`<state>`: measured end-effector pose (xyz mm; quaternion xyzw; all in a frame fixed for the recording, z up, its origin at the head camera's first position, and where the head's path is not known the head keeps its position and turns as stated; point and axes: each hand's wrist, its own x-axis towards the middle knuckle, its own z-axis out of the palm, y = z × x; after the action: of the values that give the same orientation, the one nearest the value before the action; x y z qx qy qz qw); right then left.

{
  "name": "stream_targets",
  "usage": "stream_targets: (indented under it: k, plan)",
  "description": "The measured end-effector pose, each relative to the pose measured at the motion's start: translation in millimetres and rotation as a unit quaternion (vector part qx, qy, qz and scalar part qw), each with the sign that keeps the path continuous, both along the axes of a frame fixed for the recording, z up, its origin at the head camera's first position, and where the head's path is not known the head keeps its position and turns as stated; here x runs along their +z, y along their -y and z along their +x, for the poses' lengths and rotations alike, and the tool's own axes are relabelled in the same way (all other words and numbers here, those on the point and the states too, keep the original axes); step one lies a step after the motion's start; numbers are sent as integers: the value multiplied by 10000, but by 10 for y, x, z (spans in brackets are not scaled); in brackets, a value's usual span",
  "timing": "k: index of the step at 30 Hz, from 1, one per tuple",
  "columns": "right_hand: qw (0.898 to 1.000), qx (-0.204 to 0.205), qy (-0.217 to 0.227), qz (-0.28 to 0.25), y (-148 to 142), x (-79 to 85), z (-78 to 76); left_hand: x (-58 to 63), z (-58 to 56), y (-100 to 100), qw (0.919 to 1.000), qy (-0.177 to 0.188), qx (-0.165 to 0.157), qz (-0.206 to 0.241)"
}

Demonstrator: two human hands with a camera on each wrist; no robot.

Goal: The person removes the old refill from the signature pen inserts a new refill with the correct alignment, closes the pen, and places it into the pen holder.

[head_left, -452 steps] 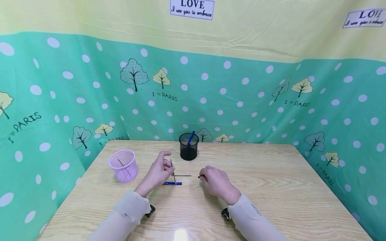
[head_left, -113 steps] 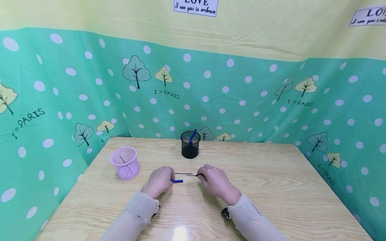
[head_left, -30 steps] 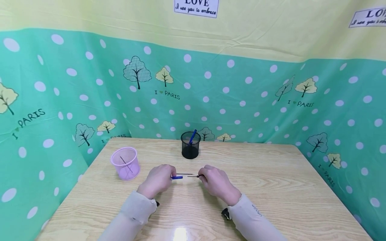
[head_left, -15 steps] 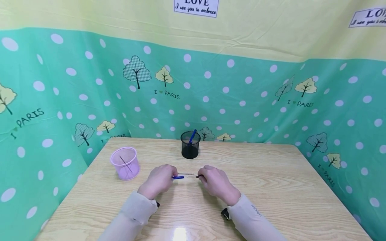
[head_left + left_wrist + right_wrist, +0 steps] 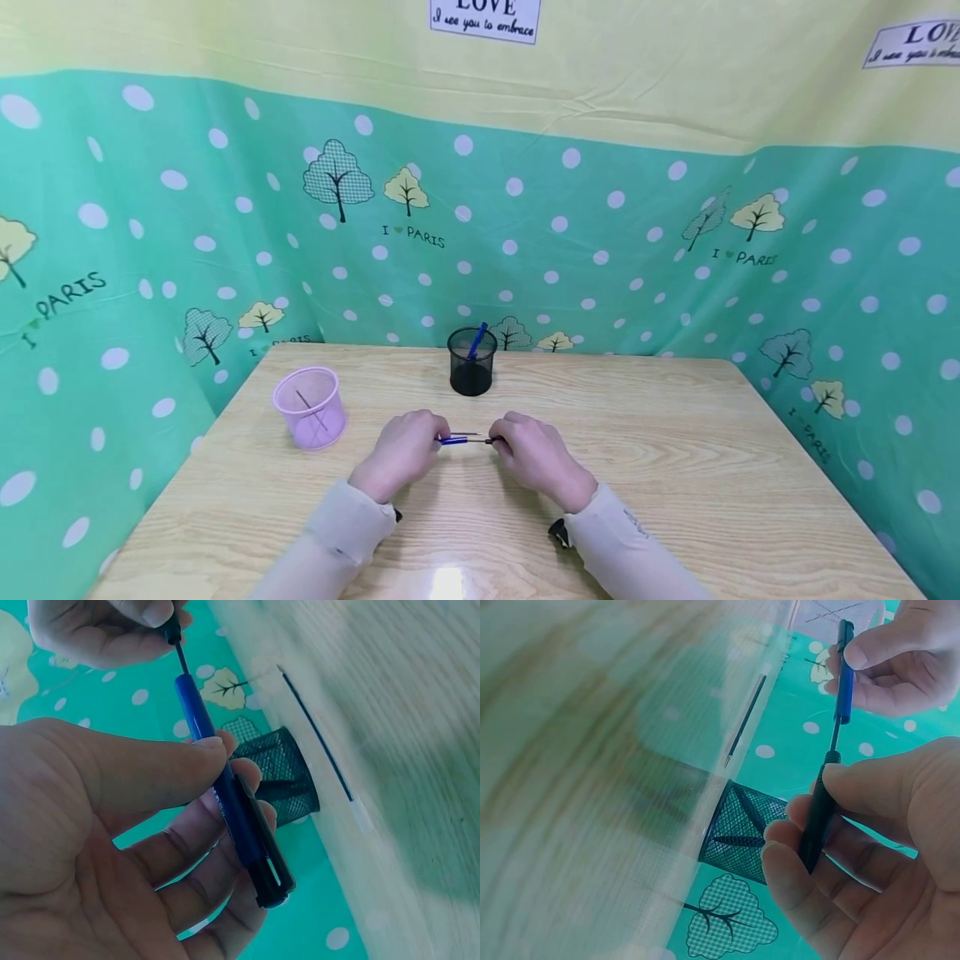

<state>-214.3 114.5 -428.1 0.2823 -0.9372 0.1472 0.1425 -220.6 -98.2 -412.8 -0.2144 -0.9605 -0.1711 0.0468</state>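
My left hand [image 5: 402, 450] pinches the blue pen barrel [image 5: 196, 712] between thumb and fingers, its black clip end toward the palm side. My right hand [image 5: 536, 454] grips the black front section of a pen [image 5: 821, 810] between thumb and fingers. From that section a thin dark refill [image 5: 181, 658] sticks out and runs into the open end of the barrel. A short stretch of it shows between the two parts, which lie nearly in line. A second, loose refill [image 5: 319, 735] lies on the table just beyond the hands.
A black mesh pen cup [image 5: 471, 382] with a blue pen [image 5: 477, 342] in it stands at the table's back. To the left is a pink cup [image 5: 309, 417] with thin dark sticks inside. Behind the wooden table [image 5: 637, 433] hangs a patterned curtain [image 5: 570, 275].
My left hand earlier held a refill, then took up the blue barrel from the table. Just now it moved right, bringing the barrel over the refill's end. My right hand stays nearly still.
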Motion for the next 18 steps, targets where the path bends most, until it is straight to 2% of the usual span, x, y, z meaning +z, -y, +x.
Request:
stream_targets:
  k: [6, 14, 18]
  plan:
    - [9999, -6, -113, -6, -2, -9, -10, -15, 7, -47, 9996, -228, -148, -33]
    - [9998, 50, -172, -15, 3, -12, -14, -25, 3, -101, 9998, -147, -134, -71]
    - [9998, 59, -201, -9, -2, -19, -17, -51, -9, -127, 9993, -270, -230, -108]
